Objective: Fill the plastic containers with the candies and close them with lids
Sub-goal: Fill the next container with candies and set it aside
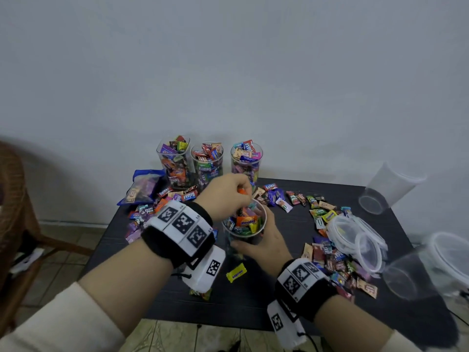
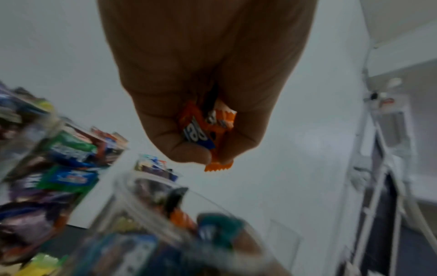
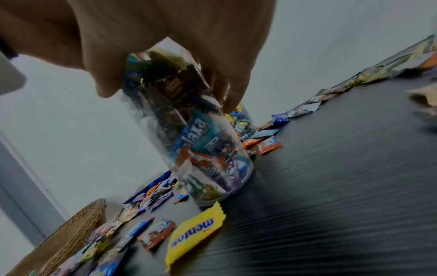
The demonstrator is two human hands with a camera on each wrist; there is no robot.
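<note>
Dim, cool, even light throughout, with soft shadows on the wall (image 1: 228, 72). The head view bends at its edges, and clear containers (image 1: 390, 189) at right are smeared. The left wrist view is blurred along its lower left. The right wrist view streaks the dark worktop (image 3: 331, 186).

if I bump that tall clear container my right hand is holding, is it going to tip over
Probably fairly easily. The container is tall and narrow, and candies fill it nearly to the rim, so its weight likely sits high. The right hand gripping its side should steady it. Its smooth clear wall may also slide on the dark table.
</note>
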